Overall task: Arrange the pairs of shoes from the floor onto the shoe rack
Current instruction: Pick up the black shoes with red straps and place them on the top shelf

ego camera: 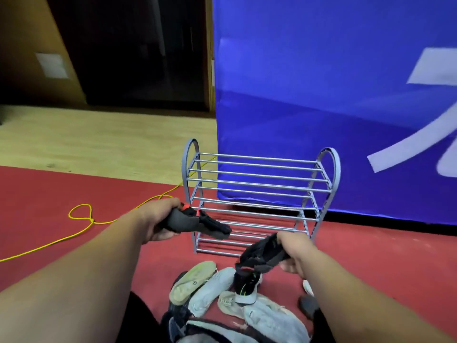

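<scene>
Here, mid-frame, the left hand (158, 219) grips one dark shoe (197, 222) while the right hand (293, 253) grips another black shoe (262, 253), both before the grey shoe rack (259, 184).

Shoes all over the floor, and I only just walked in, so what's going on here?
A person's left hand grips one dark shoe and the right hand grips a second dark shoe, both lifted in front of the metal rack. No shoes are on the rack yet. A pile of mostly pale shoes lies on the red carpet below.
</scene>
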